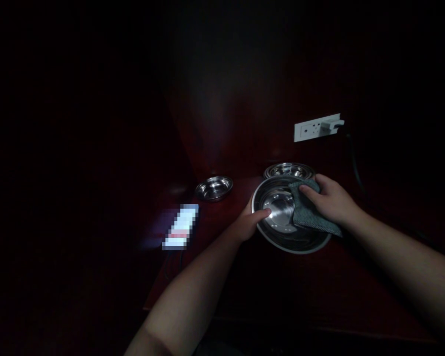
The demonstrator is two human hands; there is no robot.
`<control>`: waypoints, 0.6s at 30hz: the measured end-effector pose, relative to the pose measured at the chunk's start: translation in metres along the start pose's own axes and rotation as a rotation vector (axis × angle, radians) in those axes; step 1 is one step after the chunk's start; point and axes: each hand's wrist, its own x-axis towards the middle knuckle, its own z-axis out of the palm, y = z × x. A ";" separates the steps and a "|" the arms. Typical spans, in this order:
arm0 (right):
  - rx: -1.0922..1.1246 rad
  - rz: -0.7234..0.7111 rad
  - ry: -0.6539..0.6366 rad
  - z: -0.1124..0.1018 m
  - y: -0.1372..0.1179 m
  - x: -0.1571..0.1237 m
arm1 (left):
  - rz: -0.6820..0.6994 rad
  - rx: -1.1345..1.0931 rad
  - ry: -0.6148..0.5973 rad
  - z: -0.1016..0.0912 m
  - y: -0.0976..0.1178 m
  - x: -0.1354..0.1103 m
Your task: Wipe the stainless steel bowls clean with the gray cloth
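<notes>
A shiny metal bowl [278, 207] is held tilted toward me, above the dark red table. My left hand [251, 220] is closed on its left rim, thumb inside and the other fingers hidden behind. A grey-green cloth [309, 210] lies over the bowl's right side, partly inside it. My right hand [326, 198] grips this cloth at the right rim, its thumb on top; the fingers behind are mostly hidden. Just beyond the held bowl sit stacked metal dishes [287, 169], partly covered by it. Farther left stands a small metal dish [214, 188], apart from both hands.
A lit phone-like screen [181, 227], blurred out, is at the left edge of the table [215, 227], with a cable near it. On the back wall is a white socket panel [311, 128] with a plug [332, 124] in it. A dark cord [354, 160] hangs at right. Surroundings are very dark.
</notes>
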 end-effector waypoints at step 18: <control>0.102 0.087 0.052 0.007 0.002 0.000 | 0.052 -0.079 0.029 -0.005 -0.012 -0.002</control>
